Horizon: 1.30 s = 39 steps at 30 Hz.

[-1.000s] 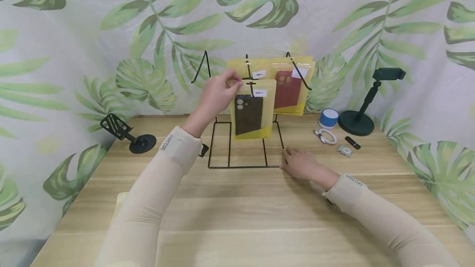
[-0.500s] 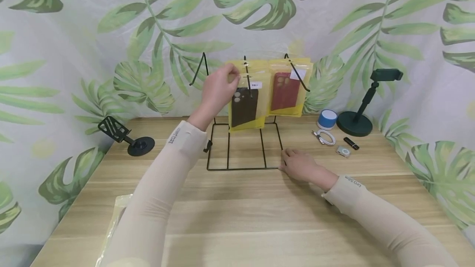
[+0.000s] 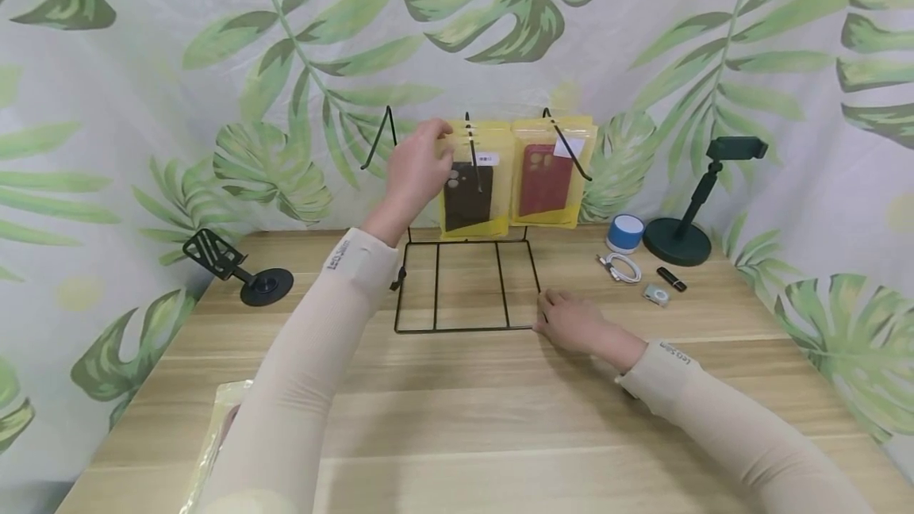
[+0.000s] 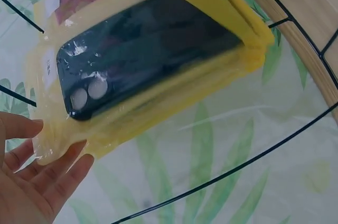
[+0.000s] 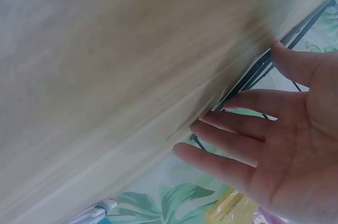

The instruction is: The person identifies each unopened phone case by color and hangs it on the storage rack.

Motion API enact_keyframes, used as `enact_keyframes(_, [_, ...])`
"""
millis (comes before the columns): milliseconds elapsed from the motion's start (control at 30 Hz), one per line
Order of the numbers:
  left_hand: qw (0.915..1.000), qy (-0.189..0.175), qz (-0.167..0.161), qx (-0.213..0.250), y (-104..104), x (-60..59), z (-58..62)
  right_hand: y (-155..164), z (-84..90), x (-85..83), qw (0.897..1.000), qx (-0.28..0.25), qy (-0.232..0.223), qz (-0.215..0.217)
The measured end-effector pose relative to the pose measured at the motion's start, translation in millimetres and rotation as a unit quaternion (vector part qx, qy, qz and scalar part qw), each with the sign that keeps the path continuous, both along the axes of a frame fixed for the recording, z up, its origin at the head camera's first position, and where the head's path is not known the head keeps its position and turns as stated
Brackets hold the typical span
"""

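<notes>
Because the left hand [image 3: 417, 169] covers the top corner of the yellow plastic pouch holding a dark phone case [image 3: 472, 193], the head view hides the contact; the left wrist view shows the fingers [image 4: 63, 168] straight and relaxed, touching the pouch's edge without gripping, the pouch hanging on the black wire display rack [image 3: 464, 284] just beyond the fingertips. A second yellow pouch with a red phone case [image 3: 546, 181] hangs beside it, partly overlapped. The pale wooden table [image 3: 457, 419] stands before a leaf-printed backdrop [image 3: 214, 62]. The right hand [image 3: 571, 322] lies flat, fingers spread and released, fingertips resting against the rack's base corner.
</notes>
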<state>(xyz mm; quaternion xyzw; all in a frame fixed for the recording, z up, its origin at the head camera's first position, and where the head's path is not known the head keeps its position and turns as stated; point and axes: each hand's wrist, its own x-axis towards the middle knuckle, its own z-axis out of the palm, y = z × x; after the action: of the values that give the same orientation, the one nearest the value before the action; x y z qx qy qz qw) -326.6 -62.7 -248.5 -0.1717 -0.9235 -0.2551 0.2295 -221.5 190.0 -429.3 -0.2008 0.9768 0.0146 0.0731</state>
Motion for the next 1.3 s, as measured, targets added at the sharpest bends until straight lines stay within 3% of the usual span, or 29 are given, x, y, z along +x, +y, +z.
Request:
enact_keyframes(167, [0.9993, 0.032, 0.004, -0.02, -9, 7.4, -7.7, -3, -1.4, 0.7, 1.0, 0.002, -0.008, -0.004])
enact_keyframes(267, [0.9971, 0.071, -0.014, -0.026, -16, 19.6, -14.3, -5, -2.6, 0.6, 1.0, 0.005, -0.009, -0.001])
enact_keyframes(433, [0.9881, 0.118, -0.082, -0.056, -34, 56.8, -34.1, -5, -3.2, 0.9, 1.0, 0.007, -0.008, 0.005])
enact_keyframes(533, [0.9823, 0.113, -0.118, -0.091, -53, 84.0, -51.0, -4, -3.5, 0.6, 1.0, 0.017, -0.006, 0.015])
enact_keyframes(633, [0.9768, 0.096, -0.139, -0.132, -77, 103.8, -69.9, -3, -3.2, -0.4, 1.0, 0.022, -0.002, 0.02])
enact_keyframes(733, [0.9723, 0.059, -0.139, -0.178, -101, 115.5, -89.4, -1, -1.8, -1.1, 1.0, 0.02, -0.005, 0.013])
enact_keyframes(867, [0.9647, -0.05, -0.117, -0.231, -133, 129.9, -109.9, -1, 1.1, -1.7, 1.0, 0.012, -0.017, 0.007])
enact_keyframes(1000, [0.9428, -0.209, -0.078, -0.248, -168, 141.2, -117.8, 0, 3.1, -2.7, 1.0, 0.003, -0.018, 0.001])
enact_keyframes(1100, [0.9232, -0.302, -0.046, -0.234, -195, 146.7, -121.3, 1, 2.6, -3.2, 1.0, 0.004, -0.017, -0.003])
enact_keyframes(1200, [0.9102, -0.352, -0.022, -0.217, -219, 152.4, -125.9, 0, 1.8, -2.6, 1.0, 0.009, -0.018, 0.0])
enact_keyframes(1300, [0.9026, -0.38, -0.011, -0.202, -237, 159.1, -131.5, -2, 1.7, -1.2, 1.0, 0.009, -0.019, 0.003])
